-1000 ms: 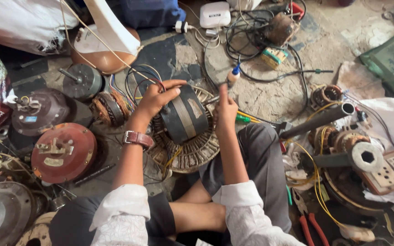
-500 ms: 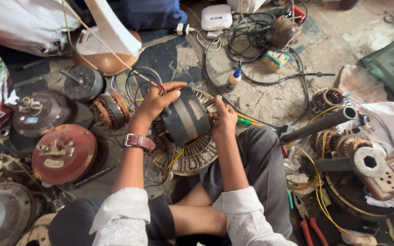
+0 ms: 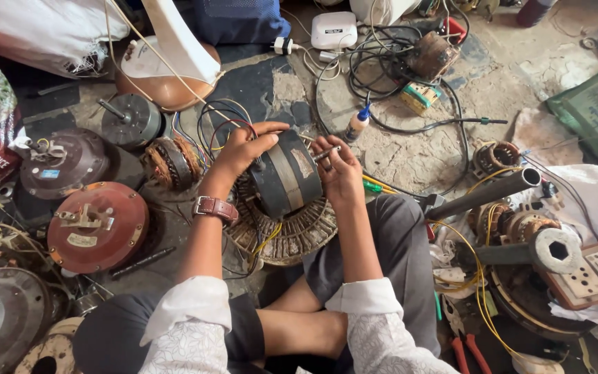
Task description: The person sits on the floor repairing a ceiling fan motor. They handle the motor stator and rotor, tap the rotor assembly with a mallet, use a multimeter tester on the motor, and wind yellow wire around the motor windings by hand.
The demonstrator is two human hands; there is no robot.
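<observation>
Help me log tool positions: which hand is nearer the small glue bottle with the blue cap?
Right. The right hand sits just below the glue bottle, a short gap between them. The left hand grips the far side of the dark motor body, farther away.

Both your forearms reach up toward twelve o'clock from rolled white sleeves, converging slightly. Your left hand (image 3: 243, 151) sits at about eleven o'clock, wrist strapped with a brown watch, fingers curled over and thumb spread in a clasp. Your right hand (image 3: 337, 170), at one o'clock, is bent at the wrist, fingertips pinched together.
</observation>
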